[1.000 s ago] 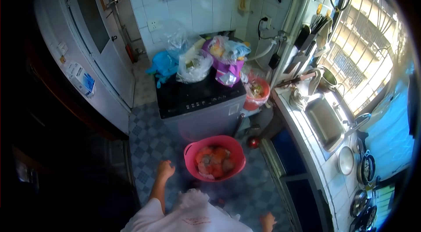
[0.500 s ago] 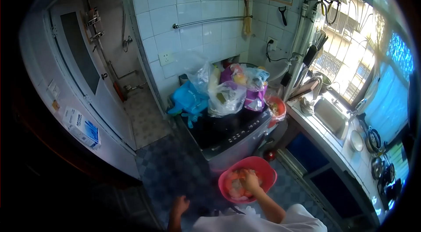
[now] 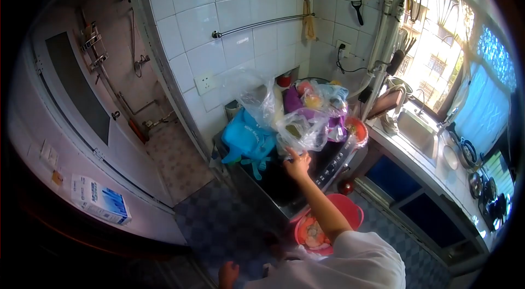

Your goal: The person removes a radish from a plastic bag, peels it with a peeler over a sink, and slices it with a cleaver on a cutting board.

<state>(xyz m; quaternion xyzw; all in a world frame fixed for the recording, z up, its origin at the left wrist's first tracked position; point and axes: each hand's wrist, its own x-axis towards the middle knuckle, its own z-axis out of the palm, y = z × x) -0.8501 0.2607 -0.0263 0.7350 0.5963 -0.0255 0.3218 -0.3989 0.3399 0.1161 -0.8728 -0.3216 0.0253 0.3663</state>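
Note:
My right hand (image 3: 297,164) stretches over the black top of a washing machine (image 3: 273,182). Its fingers are apart and reach the lower edge of a clear plastic bag (image 3: 306,130); whether they touch it I cannot tell. Left of that bag lies a blue bag (image 3: 249,136), and a purple bag (image 3: 336,129) is on its right. Under my right forearm, a pink basin (image 3: 347,209) on the floor holds orange and pale pieces. At the bottom edge, my left hand (image 3: 228,273) hangs low with loosely bent fingers and nothing visible in it.
To the right runs a tiled counter with a sink (image 3: 418,130), a bowl (image 3: 450,156) and pans. A red bucket (image 3: 356,131) stands behind the machine's right corner. At left are a door (image 3: 82,81) and a blue-white box (image 3: 101,200).
My right hand has left the pink basin and moved up and forward to the clear plastic bag on the washing machine. My left hand stays low. The view has shifted and leaned closer.

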